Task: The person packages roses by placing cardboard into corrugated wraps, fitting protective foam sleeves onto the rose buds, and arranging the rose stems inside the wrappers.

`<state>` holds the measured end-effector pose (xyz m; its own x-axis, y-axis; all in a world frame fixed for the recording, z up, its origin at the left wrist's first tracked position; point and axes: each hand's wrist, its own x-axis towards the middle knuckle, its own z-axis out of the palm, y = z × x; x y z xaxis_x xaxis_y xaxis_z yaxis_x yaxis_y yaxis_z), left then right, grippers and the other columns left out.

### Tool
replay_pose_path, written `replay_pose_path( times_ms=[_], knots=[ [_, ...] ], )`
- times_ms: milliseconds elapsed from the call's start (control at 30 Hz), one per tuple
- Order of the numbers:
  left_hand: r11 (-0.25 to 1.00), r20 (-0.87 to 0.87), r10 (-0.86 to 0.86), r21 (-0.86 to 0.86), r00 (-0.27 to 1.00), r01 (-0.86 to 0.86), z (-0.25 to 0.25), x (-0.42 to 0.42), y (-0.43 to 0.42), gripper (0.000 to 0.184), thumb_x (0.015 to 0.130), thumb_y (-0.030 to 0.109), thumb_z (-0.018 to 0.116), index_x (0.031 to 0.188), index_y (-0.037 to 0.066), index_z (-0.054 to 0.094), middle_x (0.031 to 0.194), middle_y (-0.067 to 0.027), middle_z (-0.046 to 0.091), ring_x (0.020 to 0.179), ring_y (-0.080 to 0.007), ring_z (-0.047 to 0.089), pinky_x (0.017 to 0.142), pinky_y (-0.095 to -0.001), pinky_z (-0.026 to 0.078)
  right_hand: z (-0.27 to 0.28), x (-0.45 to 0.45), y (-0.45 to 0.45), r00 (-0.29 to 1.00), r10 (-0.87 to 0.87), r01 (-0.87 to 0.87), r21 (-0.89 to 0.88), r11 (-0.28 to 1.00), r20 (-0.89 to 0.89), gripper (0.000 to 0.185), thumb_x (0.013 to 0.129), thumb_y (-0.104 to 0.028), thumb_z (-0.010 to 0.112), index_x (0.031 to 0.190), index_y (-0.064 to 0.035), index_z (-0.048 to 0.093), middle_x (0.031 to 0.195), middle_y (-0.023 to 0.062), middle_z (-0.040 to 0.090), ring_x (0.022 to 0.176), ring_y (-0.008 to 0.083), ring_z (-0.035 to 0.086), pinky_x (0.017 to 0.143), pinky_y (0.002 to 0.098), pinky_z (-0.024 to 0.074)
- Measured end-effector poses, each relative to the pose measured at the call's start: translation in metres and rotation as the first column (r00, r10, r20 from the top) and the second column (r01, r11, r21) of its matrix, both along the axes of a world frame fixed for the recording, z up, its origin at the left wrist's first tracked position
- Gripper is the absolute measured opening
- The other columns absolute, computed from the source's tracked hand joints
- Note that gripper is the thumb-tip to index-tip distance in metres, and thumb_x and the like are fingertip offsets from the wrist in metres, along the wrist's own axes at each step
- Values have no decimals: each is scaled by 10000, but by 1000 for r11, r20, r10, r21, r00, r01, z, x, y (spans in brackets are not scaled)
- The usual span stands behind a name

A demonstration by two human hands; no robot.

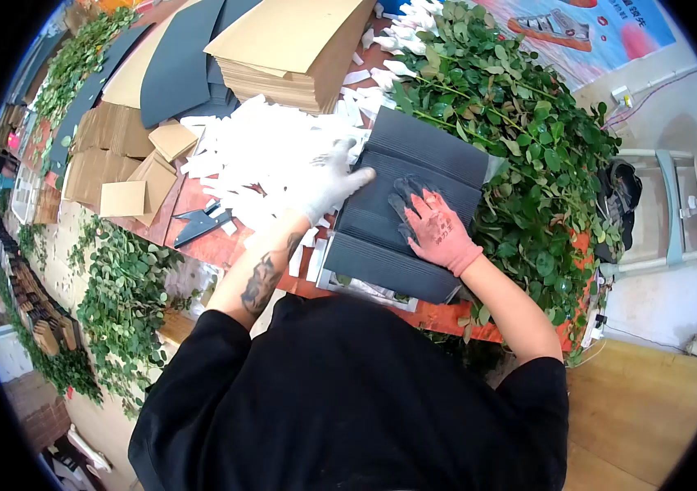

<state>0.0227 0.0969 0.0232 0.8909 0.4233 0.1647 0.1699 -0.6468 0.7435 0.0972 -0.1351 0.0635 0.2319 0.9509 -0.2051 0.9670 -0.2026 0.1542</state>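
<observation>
A dark corrugated sheet [406, 155], creased into panels, lies over the right part of the work table. My right hand [438, 229], in a pink glove with dark fingertips, rests on its middle with the fingers spread. At the sheet's left edge is my left hand [328, 180] in a white glove; its thumb points right over the sheet and the fingers are apart, with nothing visibly held. A heap of white strips [242, 155] lies beside and partly behind my left hand. Black scissors [203, 222] lie to the left, near the table's front edge.
Stacked brown cardboard sheets [283, 49] stand behind the strips, with small cardboard pieces [123, 199] at the left. Leafy stems [528, 155] cover the table's right side. Dark curved sheets [176, 65] lie at the back left. A chair [667, 204] stands at the right.
</observation>
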Motion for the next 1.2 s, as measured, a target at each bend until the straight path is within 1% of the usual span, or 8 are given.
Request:
replay_pose_path(
  times_ms=[100,367,600,700,867,967,1033,1200],
  knots=[
    [926,-304,-181,-374,935,57,14,-5,8,350,830,277,670,1014,-14,612,873,-82,637,780,-130,587,699,-271,482,-8,2,-3,1000,-5,6,37,999,-22,511,802,-376,565,1177,-30,542,1338,184,438,1276,373,359,1094,431,264],
    [731,101,-110,-665,989,149,-8,-9,-6,146,857,143,641,821,10,593,665,13,521,611,-65,470,545,-230,401,-2,7,-1,990,72,-73,1,997,-118,491,804,-366,556,1183,-55,553,1294,171,461,1226,378,399,1077,460,261],
    [894,-157,-27,-446,987,-47,-2,6,-7,334,817,301,661,742,-25,653,639,-85,618,610,-110,559,565,-303,445,-8,2,7,986,-92,97,34,995,-138,567,781,-370,565,1214,-8,514,1332,220,425,1238,368,403,1076,454,280],
    [981,3,41,-192,999,-40,-8,8,-5,405,819,377,629,721,-16,640,624,-175,594,568,-242,560,589,-403,444,-48,12,-11,995,-50,60,115,992,-82,652,797,-454,502,1279,-18,444,1428,222,311,1358,362,212,1128,473,107],
    [1000,6,7,1,1000,-7,18,-50,62,286,832,304,622,967,53,640,907,-123,651,847,-260,635,763,-350,485,-19,10,2,978,-95,111,78,991,-187,629,741,-303,624,1238,49,464,1335,256,392,1286,416,312,1113,466,213],
    [853,94,329,398,940,-338,-18,-104,172,328,781,245,670,1057,75,622,1010,-104,646,915,-265,627,806,-358,490,-2,4,19,965,-160,167,17,986,-208,630,743,-306,620,1242,45,467,1331,258,400,1286,413,316,1114,463,213],
    [722,-235,620,544,748,-427,-7,-132,231,502,743,283,670,1193,99,550,1260,-154,521,1144,-325,514,928,-415,434,7,0,18,962,-174,171,-36,985,-212,632,744,-308,617,1247,43,466,1333,259,401,1286,410,319,1115,462,212],
    [610,-368,603,785,708,-112,11,-224,290,717,648,197,701,1322,211,457,1425,-155,353,1336,-357,294,1080,-483,251,-1,-1,19,924,-250,249,-41,968,-289,641,750,-217,648,1279,65,422,1409,254,317,1329,422,262,1110,486,213]
  ],
)
